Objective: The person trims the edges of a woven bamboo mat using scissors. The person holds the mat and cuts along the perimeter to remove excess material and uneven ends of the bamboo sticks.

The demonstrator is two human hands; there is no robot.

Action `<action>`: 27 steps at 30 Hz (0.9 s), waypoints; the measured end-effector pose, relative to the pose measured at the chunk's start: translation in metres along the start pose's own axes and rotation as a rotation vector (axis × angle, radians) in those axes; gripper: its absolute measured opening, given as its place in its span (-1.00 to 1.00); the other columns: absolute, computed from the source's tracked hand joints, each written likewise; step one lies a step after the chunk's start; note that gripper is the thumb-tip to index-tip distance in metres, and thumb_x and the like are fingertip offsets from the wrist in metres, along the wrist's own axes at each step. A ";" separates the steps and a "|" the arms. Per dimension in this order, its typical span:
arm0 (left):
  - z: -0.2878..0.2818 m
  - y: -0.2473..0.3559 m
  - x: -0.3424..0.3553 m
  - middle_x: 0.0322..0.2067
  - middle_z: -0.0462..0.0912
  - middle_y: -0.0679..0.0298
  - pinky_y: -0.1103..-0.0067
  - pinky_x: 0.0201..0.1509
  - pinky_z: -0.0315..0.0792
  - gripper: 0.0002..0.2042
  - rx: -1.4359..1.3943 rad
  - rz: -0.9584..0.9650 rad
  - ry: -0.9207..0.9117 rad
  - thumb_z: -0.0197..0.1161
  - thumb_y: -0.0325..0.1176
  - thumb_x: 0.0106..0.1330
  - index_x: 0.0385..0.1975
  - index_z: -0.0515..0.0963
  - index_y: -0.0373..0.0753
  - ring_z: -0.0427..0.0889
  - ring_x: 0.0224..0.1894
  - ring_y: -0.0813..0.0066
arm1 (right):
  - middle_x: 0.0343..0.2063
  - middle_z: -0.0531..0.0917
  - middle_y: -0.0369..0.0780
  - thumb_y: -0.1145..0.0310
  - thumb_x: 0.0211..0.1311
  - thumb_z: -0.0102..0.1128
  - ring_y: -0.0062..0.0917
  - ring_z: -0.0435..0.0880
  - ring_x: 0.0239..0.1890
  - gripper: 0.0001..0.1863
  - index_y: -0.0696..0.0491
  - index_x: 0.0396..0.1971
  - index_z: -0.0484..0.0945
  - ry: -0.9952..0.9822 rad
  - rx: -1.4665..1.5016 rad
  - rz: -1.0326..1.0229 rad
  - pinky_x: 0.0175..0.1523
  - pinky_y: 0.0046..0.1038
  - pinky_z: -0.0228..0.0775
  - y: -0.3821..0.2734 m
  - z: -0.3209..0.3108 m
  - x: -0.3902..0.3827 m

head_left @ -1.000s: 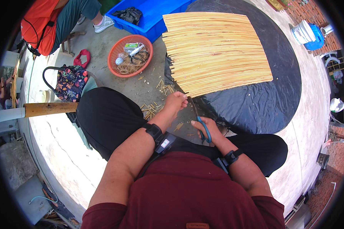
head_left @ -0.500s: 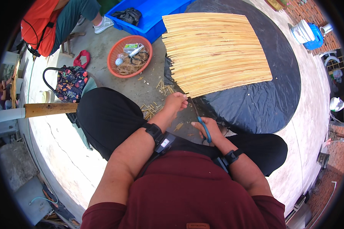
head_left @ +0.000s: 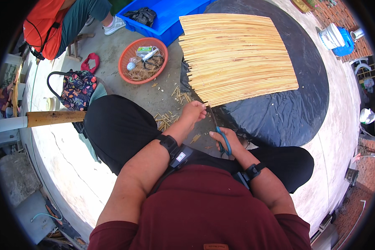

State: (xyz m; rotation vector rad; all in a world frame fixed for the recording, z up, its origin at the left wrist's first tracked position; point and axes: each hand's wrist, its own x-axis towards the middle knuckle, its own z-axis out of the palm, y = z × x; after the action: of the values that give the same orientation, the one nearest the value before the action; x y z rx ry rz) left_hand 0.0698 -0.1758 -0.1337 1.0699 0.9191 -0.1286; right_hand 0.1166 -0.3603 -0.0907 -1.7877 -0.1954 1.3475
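Observation:
A mat of straw-coloured stalks [head_left: 239,58] laid side by side rests on a black plastic-covered round surface [head_left: 310,75]. My left hand [head_left: 193,111] is closed in a pinch right beside the mat's near left corner. Whatever sits between its fingertips is too small to make out. In my right hand [head_left: 231,141] is a pair of scissors [head_left: 223,141] with blue handles. Their dark blades point up toward that same corner, close to my left fingertips. Whether the blades touch a stalk cannot be told.
Short cut stalk pieces [head_left: 166,121] litter the floor near my left knee. Beyond them are an orange basket [head_left: 121,66] with fibres and small items, and a blue tub [head_left: 171,31]. A floral bag [head_left: 79,88] lies left. Another person [head_left: 87,18] sits at upper left.
The scissors have turned slightly in my right hand, showing more of the handle loops. My left hand stays pinched at the mat's corner.

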 end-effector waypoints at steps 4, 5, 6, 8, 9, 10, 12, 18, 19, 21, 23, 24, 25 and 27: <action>0.000 0.001 -0.001 -0.51 0.58 0.36 0.65 -0.41 0.39 -0.88 0.001 0.002 -0.006 0.09 -0.33 0.31 -0.41 0.52 -0.18 0.50 -0.55 0.64 | -0.78 0.46 -0.30 0.15 0.11 0.27 -0.63 0.45 -0.78 -0.69 0.11 -0.50 0.50 0.019 -0.039 -0.007 -0.65 -0.55 0.27 -0.002 -0.001 0.000; 0.000 0.001 -0.001 -0.51 0.58 0.36 0.65 -0.41 0.39 -0.88 0.007 0.001 -0.010 0.09 -0.33 0.31 -0.41 0.52 -0.18 0.50 -0.55 0.64 | -0.78 0.46 -0.30 0.15 0.11 0.27 -0.63 0.45 -0.78 -0.69 0.11 -0.50 0.50 0.020 -0.039 -0.006 -0.65 -0.55 0.27 -0.001 -0.001 0.000; 0.000 0.001 -0.001 -0.51 0.58 0.36 0.64 -0.41 0.39 -0.89 0.013 0.000 -0.014 0.09 -0.34 0.30 -0.42 0.52 -0.18 0.50 -0.55 0.64 | -0.78 0.46 -0.30 0.17 0.11 0.27 -0.64 0.45 -0.79 -0.69 0.12 -0.52 0.49 0.037 -0.073 -0.011 -0.65 -0.55 0.27 0.000 0.000 0.000; 0.000 0.001 0.000 -0.51 0.58 0.36 0.64 -0.41 0.39 -0.89 0.013 -0.003 -0.014 0.09 -0.34 0.30 -0.42 0.52 -0.19 0.50 -0.55 0.63 | -0.79 0.46 -0.29 0.18 0.10 0.27 -0.64 0.45 -0.79 -0.70 0.12 -0.54 0.49 0.055 -0.107 -0.018 -0.65 -0.55 0.27 0.002 0.000 0.000; 0.001 0.001 0.001 -0.51 0.58 0.36 0.64 -0.41 0.39 -0.89 0.014 -0.006 -0.015 0.09 -0.35 0.30 -0.42 0.52 -0.19 0.51 -0.54 0.63 | -0.79 0.47 -0.29 0.19 0.09 0.27 -0.63 0.45 -0.79 -0.70 0.12 -0.55 0.49 0.059 -0.124 -0.039 -0.65 -0.54 0.27 0.003 -0.001 0.000; 0.002 0.001 0.000 -0.51 0.58 0.36 0.64 -0.41 0.39 -0.89 0.014 -0.006 -0.016 0.09 -0.35 0.30 -0.42 0.52 -0.19 0.51 -0.54 0.63 | -0.80 0.47 -0.29 0.20 0.09 0.27 -0.62 0.46 -0.79 -0.71 0.12 -0.56 0.48 0.062 -0.140 -0.059 -0.65 -0.53 0.27 0.004 -0.001 -0.001; 0.003 0.002 0.000 -0.51 0.59 0.35 0.63 -0.40 0.39 -0.89 0.010 0.007 0.008 0.08 -0.36 0.30 -0.42 0.51 -0.19 0.51 -0.53 0.62 | -0.80 0.47 -0.29 0.20 0.09 0.27 -0.61 0.46 -0.79 -0.71 0.12 -0.56 0.48 0.093 -0.213 -0.073 -0.65 -0.52 0.27 0.003 0.000 -0.003; 0.004 0.002 -0.001 -0.49 0.58 0.34 0.61 -0.37 0.40 -0.87 0.026 -0.018 -0.009 0.07 -0.33 0.32 -0.40 0.51 -0.20 0.51 -0.51 0.61 | -0.79 0.46 -0.30 0.18 0.09 0.27 -0.61 0.46 -0.76 -0.70 0.11 -0.56 0.46 0.101 -0.238 -0.071 -0.63 -0.52 0.27 0.009 -0.003 -0.002; 0.004 0.002 -0.001 -0.49 0.58 0.34 0.61 -0.37 0.40 -0.87 0.027 -0.018 -0.009 0.07 -0.33 0.32 -0.40 0.51 -0.20 0.51 -0.51 0.61 | -0.79 0.45 -0.30 0.17 0.09 0.27 -0.62 0.46 -0.75 -0.69 0.10 -0.56 0.45 0.069 -0.171 -0.075 -0.63 -0.53 0.27 0.010 -0.003 -0.001; 0.004 0.003 -0.003 -0.48 0.57 0.35 0.60 -0.37 0.40 -0.86 0.022 -0.030 0.008 0.07 -0.30 0.32 -0.37 0.51 -0.20 0.51 -0.51 0.61 | -0.78 0.45 -0.30 0.18 0.09 0.27 -0.63 0.46 -0.75 -0.70 0.10 -0.55 0.45 0.049 -0.113 -0.060 -0.62 -0.54 0.26 0.011 -0.004 -0.001; 0.004 0.004 -0.003 -0.48 0.57 0.35 0.60 -0.37 0.41 -0.87 0.002 -0.025 -0.001 0.08 -0.31 0.32 -0.38 0.51 -0.19 0.51 -0.50 0.61 | -0.78 0.45 -0.30 0.18 0.09 0.27 -0.63 0.46 -0.74 -0.70 0.09 -0.54 0.45 0.032 -0.056 -0.044 -0.62 -0.54 0.26 0.012 -0.004 -0.001; 0.005 0.004 -0.003 -0.49 0.58 0.35 0.60 -0.37 0.41 -0.88 -0.019 -0.019 -0.011 0.08 -0.32 0.32 -0.38 0.51 -0.18 0.51 -0.50 0.61 | -0.78 0.45 -0.30 0.19 0.09 0.27 -0.63 0.46 -0.75 -0.71 0.09 -0.54 0.45 0.022 -0.038 -0.039 -0.62 -0.55 0.26 0.014 -0.005 0.000; 0.004 0.003 -0.002 -0.49 0.58 0.35 0.60 -0.37 0.41 -0.88 -0.019 -0.019 -0.008 0.08 -0.32 0.32 -0.38 0.51 -0.18 0.51 -0.50 0.61 | -0.77 0.45 -0.30 0.21 0.09 0.27 -0.63 0.46 -0.75 -0.72 0.09 -0.55 0.45 0.010 -0.020 -0.037 -0.62 -0.55 0.25 0.015 -0.005 0.000; 0.003 -0.001 0.001 -0.50 0.58 0.35 0.61 -0.38 0.41 -0.90 0.023 0.017 -0.011 0.09 -0.35 0.31 -0.40 0.51 -0.18 0.51 -0.51 0.61 | -0.77 0.46 -0.30 0.23 0.08 0.26 -0.63 0.46 -0.75 -0.73 0.10 -0.55 0.45 0.000 -0.017 -0.026 -0.62 -0.55 0.26 0.015 -0.006 -0.001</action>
State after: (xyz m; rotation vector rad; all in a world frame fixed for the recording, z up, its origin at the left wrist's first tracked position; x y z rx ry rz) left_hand 0.0714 -0.1786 -0.1349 1.0973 0.9005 -0.1317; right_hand 0.1158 -0.3730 -0.1007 -1.7926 -0.2304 1.3312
